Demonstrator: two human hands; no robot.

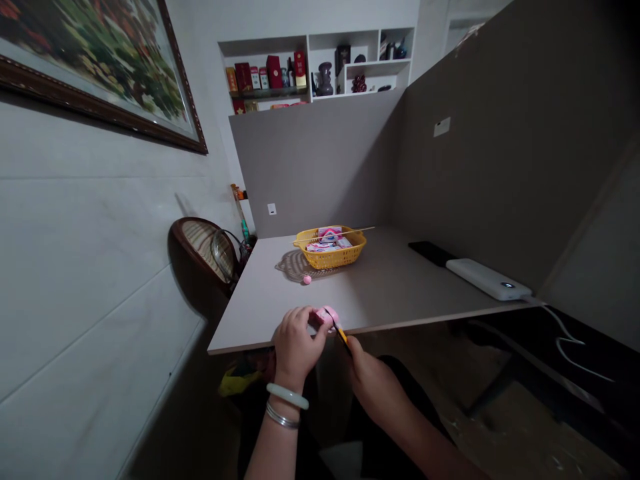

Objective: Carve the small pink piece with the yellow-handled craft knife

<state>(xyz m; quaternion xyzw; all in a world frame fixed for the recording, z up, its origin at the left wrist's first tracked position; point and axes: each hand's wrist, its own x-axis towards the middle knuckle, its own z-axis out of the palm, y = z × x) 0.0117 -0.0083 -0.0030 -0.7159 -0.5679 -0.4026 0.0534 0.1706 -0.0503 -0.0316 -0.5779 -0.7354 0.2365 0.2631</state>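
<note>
At the table's front edge, my left hand (299, 340) is closed around a small soft-looking pink piece (327, 316), its fingers and thumb on the piece's left side. My right hand (373, 380) grips a thin yellow-and-black tool (343, 335), whose dark narrow end lies against the pink piece. Whether that end cuts in or only touches, I cannot tell. A small pink ball (307, 280) rests on the table farther back. Behind it stands a yellow plastic basket (335, 260) with several pink-and-white packets (330, 240) inside and a thin stick (357, 231) across its top.
The grey table (400, 280) has upright panels (320, 160) at its back and right. On the right lie a white power bank (487, 279) with a cable (557, 320) and a flat black object (431, 253). A round brown-framed object (203, 257) leans at the left.
</note>
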